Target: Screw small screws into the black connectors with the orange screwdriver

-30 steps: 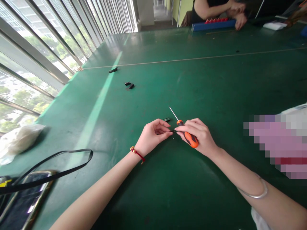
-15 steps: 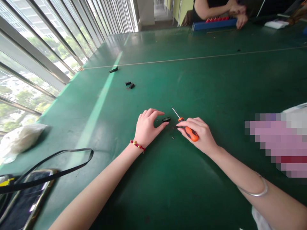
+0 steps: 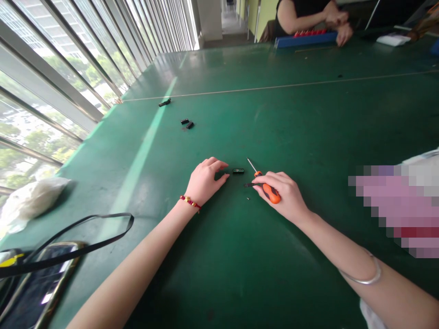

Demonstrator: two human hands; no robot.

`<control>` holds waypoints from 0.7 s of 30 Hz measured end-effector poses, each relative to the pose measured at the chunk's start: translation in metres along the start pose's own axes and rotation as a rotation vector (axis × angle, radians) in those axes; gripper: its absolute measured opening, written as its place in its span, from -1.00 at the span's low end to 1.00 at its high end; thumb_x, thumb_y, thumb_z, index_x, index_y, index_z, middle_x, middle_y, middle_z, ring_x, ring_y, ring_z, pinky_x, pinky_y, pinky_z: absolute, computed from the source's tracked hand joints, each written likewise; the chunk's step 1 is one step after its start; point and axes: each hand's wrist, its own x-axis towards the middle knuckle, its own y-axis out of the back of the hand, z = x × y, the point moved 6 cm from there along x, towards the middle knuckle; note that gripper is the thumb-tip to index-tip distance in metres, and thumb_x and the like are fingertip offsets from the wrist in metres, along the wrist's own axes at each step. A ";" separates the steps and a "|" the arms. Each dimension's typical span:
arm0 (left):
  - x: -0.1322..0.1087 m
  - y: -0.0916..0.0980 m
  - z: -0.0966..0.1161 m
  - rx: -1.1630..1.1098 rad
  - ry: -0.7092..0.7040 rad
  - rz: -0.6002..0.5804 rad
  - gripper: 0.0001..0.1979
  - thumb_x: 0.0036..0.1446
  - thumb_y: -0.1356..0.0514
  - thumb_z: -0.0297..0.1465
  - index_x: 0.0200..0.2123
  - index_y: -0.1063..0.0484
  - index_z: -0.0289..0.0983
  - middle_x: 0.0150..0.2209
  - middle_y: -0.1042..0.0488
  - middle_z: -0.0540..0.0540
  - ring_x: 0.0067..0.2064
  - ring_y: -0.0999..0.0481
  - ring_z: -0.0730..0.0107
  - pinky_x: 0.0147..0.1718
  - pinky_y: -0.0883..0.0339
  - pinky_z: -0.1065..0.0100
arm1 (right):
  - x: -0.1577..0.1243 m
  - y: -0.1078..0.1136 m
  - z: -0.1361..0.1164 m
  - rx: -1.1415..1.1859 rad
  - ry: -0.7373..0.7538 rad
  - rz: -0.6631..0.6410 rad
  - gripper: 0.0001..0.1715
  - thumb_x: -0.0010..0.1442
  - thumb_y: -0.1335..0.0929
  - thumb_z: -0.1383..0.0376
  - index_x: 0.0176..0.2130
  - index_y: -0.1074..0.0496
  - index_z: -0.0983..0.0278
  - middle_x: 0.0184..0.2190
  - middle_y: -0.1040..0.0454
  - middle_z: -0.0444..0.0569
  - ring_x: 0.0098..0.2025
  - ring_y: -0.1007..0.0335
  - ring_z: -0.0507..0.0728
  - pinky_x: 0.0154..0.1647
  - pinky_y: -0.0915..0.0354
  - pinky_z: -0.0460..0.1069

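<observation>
Screwdriver with an orange and black handle sits in the grasp of the right hand, its thin metal shaft slanting away from the person and a little leftward, the tip clear of every part. Between thumb and forefinger the same hand pinches a small dark piece that pokes out to the left; its exact shape is too small to tell. The left hand is loose and holds nothing visible, its thumb and fingers parted and curved towards a small black rectangular part, which lies just beyond the fingertips, near but apart from them. This part rests on the green surface between the two hands. Nearer the person lies a tiny metallic bit, too small to identify.

Farther off, to the left, two black blocks lie close together, and beyond them is an elongated black part. At the near left, a black strap loops across a phone, with a pale plastic bag behind. Across the surface, another person's forearms rest by a blue tray containing red items.
</observation>
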 end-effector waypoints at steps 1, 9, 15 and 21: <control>-0.004 0.001 -0.001 0.025 0.008 -0.001 -0.83 0.14 -0.17 -0.37 -0.22 -0.49 -0.27 -0.26 -0.47 -0.08 -0.21 -0.45 0.31 -0.21 -0.35 0.30 | 0.000 0.000 0.000 0.000 -0.025 0.003 -0.90 0.17 -0.33 0.33 -0.26 -0.44 0.21 -0.37 -0.51 -0.09 -0.39 -0.34 0.05 -0.29 -0.24 -0.03; -0.009 -0.004 0.012 0.385 -0.178 -0.012 -0.81 0.22 -0.08 -0.45 -0.37 -0.48 -0.27 -0.33 -0.45 -0.12 -0.28 -0.42 0.27 -0.35 -0.29 0.30 | 0.000 -0.006 -0.004 -0.022 -0.063 -0.028 -0.90 0.15 -0.35 0.34 -0.26 -0.46 0.23 -0.39 -0.50 -0.09 -0.40 -0.29 0.06 -0.30 -0.22 -0.04; -0.003 -0.007 0.026 0.526 -0.254 -0.015 -0.83 0.15 -0.08 -0.54 -0.45 -0.41 -0.30 -0.41 -0.41 -0.14 -0.33 -0.40 0.24 -0.40 -0.26 0.27 | 0.000 -0.007 -0.004 -0.032 -0.070 -0.053 -0.89 0.16 -0.34 0.35 -0.25 -0.45 0.22 -0.39 -0.49 -0.09 -0.40 -0.29 0.07 -0.30 -0.22 -0.04; -0.020 0.001 0.033 0.139 -0.178 0.099 -0.85 0.21 -0.06 -0.46 -0.36 -0.41 -0.26 -0.35 -0.46 -0.04 -0.30 -0.42 0.41 -0.31 -0.31 0.39 | -0.001 -0.006 -0.004 -0.016 -0.074 -0.042 -0.90 0.16 -0.34 0.35 -0.25 -0.44 0.21 -0.37 -0.50 -0.09 -0.38 -0.32 0.07 -0.28 -0.23 -0.03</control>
